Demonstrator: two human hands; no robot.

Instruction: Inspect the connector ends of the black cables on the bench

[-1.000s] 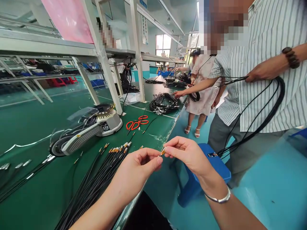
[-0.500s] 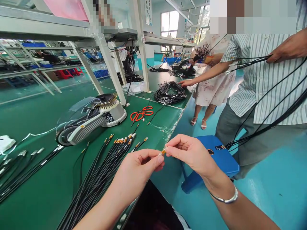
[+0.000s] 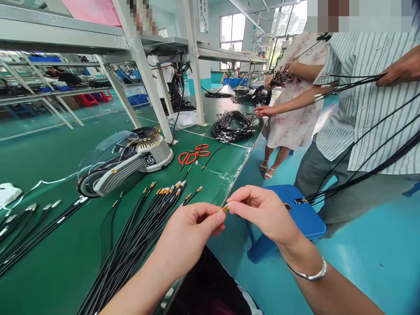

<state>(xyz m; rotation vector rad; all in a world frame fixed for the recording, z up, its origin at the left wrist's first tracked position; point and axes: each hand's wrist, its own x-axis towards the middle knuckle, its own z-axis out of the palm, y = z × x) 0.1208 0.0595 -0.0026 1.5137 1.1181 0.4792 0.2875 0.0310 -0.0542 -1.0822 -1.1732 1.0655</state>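
While both hands meet above the edge of the green bench mat (image 3: 203, 183), a small orange-tipped connector (image 3: 225, 209) sits pinched between them | left hand (image 3: 188, 236): fingertips closed on it | right hand (image 3: 262, 214): fingertips pressed together on it | black cable bundle (image 3: 141, 232): on the mat, just beside left hand | red scissors (image 3: 193, 155): farther along the mat

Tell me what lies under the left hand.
Black cables run along the green bench mat below and beside the left hand; whatever lies directly beneath the palm is hidden by the hand itself.
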